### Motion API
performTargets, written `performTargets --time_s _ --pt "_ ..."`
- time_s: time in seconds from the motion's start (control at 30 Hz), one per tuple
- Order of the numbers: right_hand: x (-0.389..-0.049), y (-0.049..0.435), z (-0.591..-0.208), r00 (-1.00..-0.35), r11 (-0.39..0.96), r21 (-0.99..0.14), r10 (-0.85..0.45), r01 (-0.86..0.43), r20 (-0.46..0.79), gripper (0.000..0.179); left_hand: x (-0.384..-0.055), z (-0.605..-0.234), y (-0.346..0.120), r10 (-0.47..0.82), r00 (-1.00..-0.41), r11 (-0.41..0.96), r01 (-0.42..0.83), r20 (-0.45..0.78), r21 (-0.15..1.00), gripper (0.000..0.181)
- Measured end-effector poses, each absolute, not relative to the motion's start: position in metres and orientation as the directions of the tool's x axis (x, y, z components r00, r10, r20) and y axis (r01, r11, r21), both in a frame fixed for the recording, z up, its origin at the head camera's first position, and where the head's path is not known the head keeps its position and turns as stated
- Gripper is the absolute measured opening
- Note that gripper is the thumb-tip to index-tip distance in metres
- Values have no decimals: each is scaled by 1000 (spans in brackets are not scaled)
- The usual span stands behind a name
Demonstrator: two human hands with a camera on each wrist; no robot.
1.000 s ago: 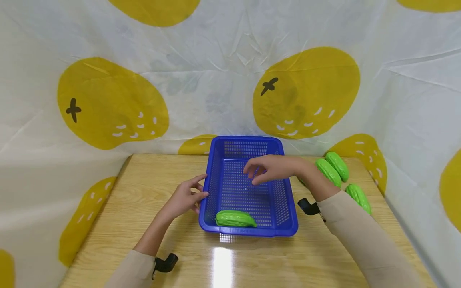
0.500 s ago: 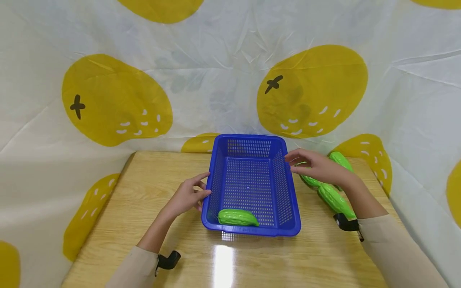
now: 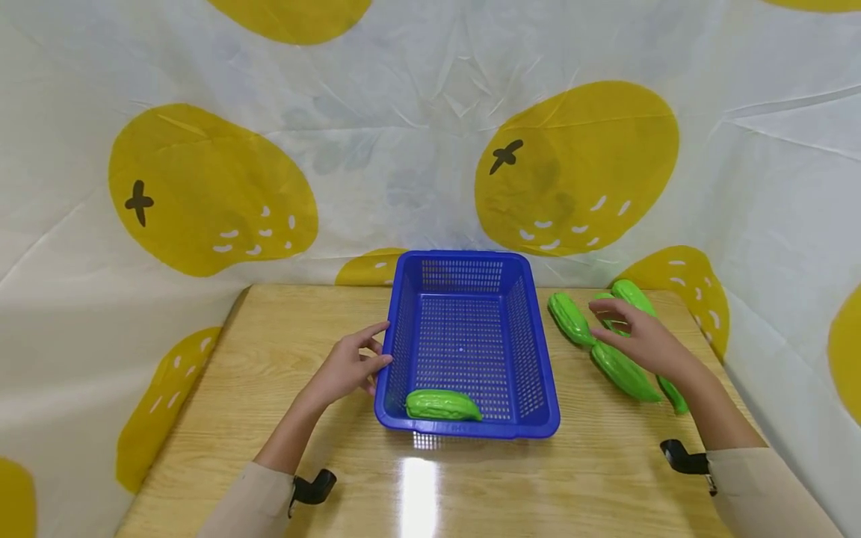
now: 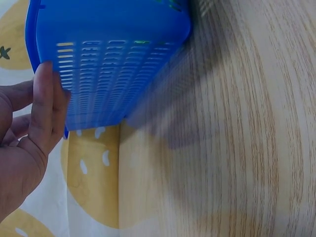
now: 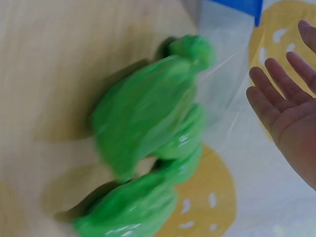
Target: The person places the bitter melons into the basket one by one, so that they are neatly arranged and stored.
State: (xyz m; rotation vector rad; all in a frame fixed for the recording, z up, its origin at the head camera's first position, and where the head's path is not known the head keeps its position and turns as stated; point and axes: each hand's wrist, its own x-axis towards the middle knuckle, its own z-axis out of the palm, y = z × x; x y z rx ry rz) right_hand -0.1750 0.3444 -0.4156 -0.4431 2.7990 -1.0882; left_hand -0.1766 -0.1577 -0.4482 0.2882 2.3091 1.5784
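Observation:
A blue perforated plastic basket (image 3: 464, 429) stands mid-table, with one bright green bitter melon (image 3: 442, 405) lying along its front end. My left hand (image 3: 346, 366) touches the basket's left side near the rim; the left wrist view shows fairly straight fingertips (image 4: 43, 81) against the outer wall. Over on the right, my right hand (image 3: 639, 340) is above a group of bitter melons (image 3: 570, 319), partly covering some of them, its fingers loosely spread and holding nothing. In the right wrist view the palm (image 5: 301, 126) is apart from the melons (image 5: 148, 108).
The wooden table (image 3: 296, 321) backs onto a white cloth (image 3: 397, 179) printed with yellow fruit, which also hangs at both sides. A black wrist camera mount (image 3: 682, 457) sits by the right sleeve, another mount (image 3: 314, 487) by the left.
My right hand has moved from over the basket rightward to above the bitter melons. My left hand has stayed at the basket's left side.

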Motion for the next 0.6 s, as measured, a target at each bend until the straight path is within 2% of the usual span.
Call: performTargets --time_s 0.3,0.6 --pt "-164 368 -439 -970 739 -657 -239 -153 -43 63 -178 -450 -158 356 -924 356 -7 -143 934 65" --pt "-154 375 -458 -968 748 -654 -233 -114 -98 73 -177 -450 -159 357 -923 358 -6 -143 934 66"
